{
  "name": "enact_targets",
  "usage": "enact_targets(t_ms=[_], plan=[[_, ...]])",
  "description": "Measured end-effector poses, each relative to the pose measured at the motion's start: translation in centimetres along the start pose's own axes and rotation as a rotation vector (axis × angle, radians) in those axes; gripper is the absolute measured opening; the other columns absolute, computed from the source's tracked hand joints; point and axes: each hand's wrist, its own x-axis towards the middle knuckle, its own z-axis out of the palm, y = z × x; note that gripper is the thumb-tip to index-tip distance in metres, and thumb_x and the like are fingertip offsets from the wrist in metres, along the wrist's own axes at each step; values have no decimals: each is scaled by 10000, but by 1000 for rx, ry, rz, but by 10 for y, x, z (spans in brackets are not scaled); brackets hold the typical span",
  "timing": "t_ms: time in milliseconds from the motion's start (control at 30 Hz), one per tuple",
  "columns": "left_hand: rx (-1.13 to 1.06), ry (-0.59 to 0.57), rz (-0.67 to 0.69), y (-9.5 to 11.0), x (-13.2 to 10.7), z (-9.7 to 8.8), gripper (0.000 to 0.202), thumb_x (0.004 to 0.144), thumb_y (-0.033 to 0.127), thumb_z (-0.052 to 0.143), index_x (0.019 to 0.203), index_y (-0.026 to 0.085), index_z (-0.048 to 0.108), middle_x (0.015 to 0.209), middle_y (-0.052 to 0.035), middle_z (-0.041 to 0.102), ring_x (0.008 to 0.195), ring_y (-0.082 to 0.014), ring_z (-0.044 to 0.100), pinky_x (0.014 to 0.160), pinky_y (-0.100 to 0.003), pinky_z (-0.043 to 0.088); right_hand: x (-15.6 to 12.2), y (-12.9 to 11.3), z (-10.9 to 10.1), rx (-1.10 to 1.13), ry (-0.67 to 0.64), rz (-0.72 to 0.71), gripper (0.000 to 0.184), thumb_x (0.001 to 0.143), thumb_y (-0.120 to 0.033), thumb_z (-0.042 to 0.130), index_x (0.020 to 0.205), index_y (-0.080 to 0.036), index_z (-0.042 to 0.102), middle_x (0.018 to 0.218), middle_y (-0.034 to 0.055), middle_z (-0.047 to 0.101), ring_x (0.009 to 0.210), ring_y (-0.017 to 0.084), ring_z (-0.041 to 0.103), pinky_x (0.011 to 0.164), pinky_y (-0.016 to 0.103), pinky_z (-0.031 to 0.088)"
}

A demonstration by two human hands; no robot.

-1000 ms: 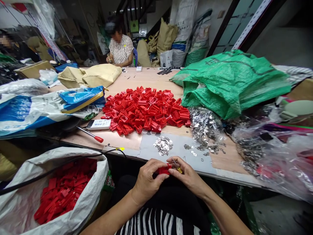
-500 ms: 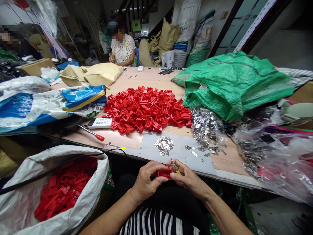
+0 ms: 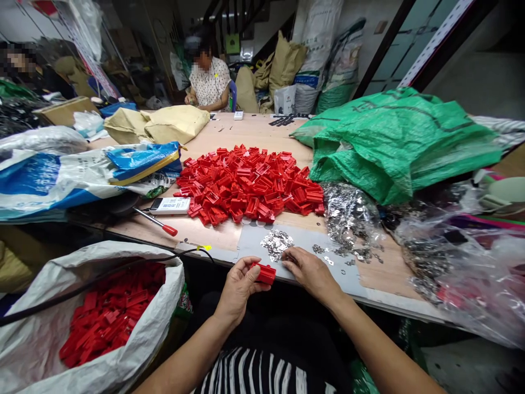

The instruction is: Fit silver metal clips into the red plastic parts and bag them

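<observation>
My left hand (image 3: 240, 285) is closed round a small red plastic part (image 3: 264, 272) at the table's near edge. My right hand (image 3: 305, 269) has reached forward onto the grey mat (image 3: 299, 247). Its fingertips are pinched together at the little heap of small silver metal pieces (image 3: 276, 243), and what they hold I cannot make out. A big pile of the same red parts (image 3: 250, 184) lies on the table beyond the mat.
A white sack (image 3: 96, 314) with red parts stands low at my left. A red-handled tool (image 3: 158, 223) and a white remote-like device (image 3: 169, 205) lie left of the pile. Bags of silver pieces (image 3: 348, 210) and a green sack (image 3: 394, 139) are at right. Another person (image 3: 209, 82) sits at the far end.
My hands have separated. The right hand left the red part and moved forward to the heap of silver pieces; the left hand keeps the red part and has shifted slightly up.
</observation>
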Motion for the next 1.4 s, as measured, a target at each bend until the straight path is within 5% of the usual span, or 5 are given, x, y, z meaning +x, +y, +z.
enact_targets(t_ms=[300, 533, 967, 1233, 1400], plan=[[-59, -29, -38, 5, 3, 3, 457, 783, 363, 716, 1176, 160, 601, 879, -55, 651, 784, -165, 641, 714, -340, 569, -2, 2, 4, -6, 41, -5, 67, 895, -219, 466, 876, -231, 529, 852, 14, 615, 778, 185, 582, 707, 311, 432], [-69, -44, -13, 1, 9, 3, 470, 752, 276, 755, 1195, 200, 619, 910, -31, 631, 795, -127, 616, 736, -271, 527, -10, -16, -6, 368, 51, 44, 149, 902, -343, 521, 857, -211, 575, 762, -4, 616, 672, 151, 547, 631, 262, 421], [-58, -64, -8, 0, 8, 10, 426, 717, 255, 775, 1116, 175, 648, 923, -46, 662, 799, -129, 623, 731, -243, 502, -14, -39, -11, 394, -84, -286, 108, 885, -144, 543, 831, -210, 608, 839, 26, 612, 792, 153, 577, 719, 257, 444], [8, -98, 37, -4, 11, 7, 395, 702, 223, 773, 1074, 197, 644, 913, -16, 644, 820, -127, 614, 754, -242, 493, -19, -32, -11, 496, -73, -13, 143, 879, -321, 593, 982, -222, 588, 787, -14, 587, 625, 126, 503, 579, 235, 419], [315, -89, 238, -9, 21, -3, 393, 686, 197, 776, 1037, 217, 602, 985, -10, 643, 824, -135, 612, 773, -252, 488, -22, -20, -8, 384, -10, -83, 266, 957, -312, 421, 1126, -229, 609, 1007, 65, 604, 907, 187, 579, 819, 314, 467]])
